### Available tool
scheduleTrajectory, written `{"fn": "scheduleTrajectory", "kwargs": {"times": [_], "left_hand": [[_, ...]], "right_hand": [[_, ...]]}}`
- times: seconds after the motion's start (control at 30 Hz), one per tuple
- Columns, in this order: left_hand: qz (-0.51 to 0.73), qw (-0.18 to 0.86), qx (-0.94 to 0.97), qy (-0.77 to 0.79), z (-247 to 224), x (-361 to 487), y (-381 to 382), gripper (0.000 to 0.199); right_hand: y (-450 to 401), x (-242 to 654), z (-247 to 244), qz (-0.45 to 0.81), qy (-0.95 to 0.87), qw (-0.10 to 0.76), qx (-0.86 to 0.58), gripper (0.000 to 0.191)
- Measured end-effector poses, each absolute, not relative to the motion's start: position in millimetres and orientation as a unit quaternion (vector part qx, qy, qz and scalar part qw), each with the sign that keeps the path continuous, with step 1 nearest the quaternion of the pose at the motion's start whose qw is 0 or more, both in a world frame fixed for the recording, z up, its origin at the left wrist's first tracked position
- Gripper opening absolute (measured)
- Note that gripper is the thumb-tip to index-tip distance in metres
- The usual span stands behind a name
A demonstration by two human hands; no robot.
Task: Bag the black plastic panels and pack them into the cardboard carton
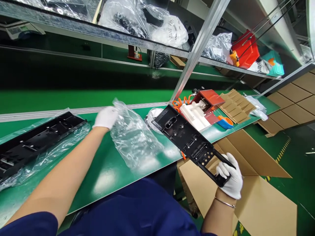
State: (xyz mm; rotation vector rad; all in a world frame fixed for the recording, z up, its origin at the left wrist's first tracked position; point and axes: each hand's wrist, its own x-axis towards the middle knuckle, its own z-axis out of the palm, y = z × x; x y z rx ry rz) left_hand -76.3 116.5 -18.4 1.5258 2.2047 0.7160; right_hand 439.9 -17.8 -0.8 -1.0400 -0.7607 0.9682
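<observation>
My left hand (105,118), in a white glove, is closed on the upper corner of a clear plastic bag (134,137) that hangs and spreads over the green table. In my gloved right hand (230,177) is the end of a long black panel (188,139), held tilted above the table's front edge and an open carton. Its inner side, with small fittings and round holes, faces up. A second black panel (36,139) lies on clear plastic at the left of the table.
An open cardboard box (268,200) stands at the lower right. Behind the held panel are a red and white fixture (210,100), a blue and orange tape roll (225,122) and cardboard dividers (236,106). A metal post (199,42) rises to a shelf of bags.
</observation>
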Motion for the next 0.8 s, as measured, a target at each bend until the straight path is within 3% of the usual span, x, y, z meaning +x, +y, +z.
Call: {"fn": "scheduleTrajectory", "kwargs": {"times": [0.13,0.33,0.5,0.67,0.8], "left_hand": [[0.245,0.082,0.468,0.845,9.7,-108.1,101.3,0.055],[0.115,0.113,0.686,0.710,-10.6,-40.9,65.8,0.072],[0.030,0.137,0.627,0.766,-28.5,-20.0,71.7,0.041],[0.099,0.128,0.581,0.798,-17.3,-27.4,65.7,0.042],[0.235,0.081,0.587,0.770,-11.4,-16.8,48.1,0.032]], "right_hand": [[-14.0,430.5,-2.5,0.448,-0.333,0.686,-0.467,0.041],[4.5,406.3,-5.2,0.490,-0.334,0.663,-0.457,0.038],[13.8,387.7,-9.9,0.508,-0.336,0.648,-0.457,0.037],[11.7,378.5,-21.2,0.510,-0.340,0.632,-0.475,0.036],[12.6,373.5,-25.8,0.520,-0.355,0.610,-0.481,0.037]]}}
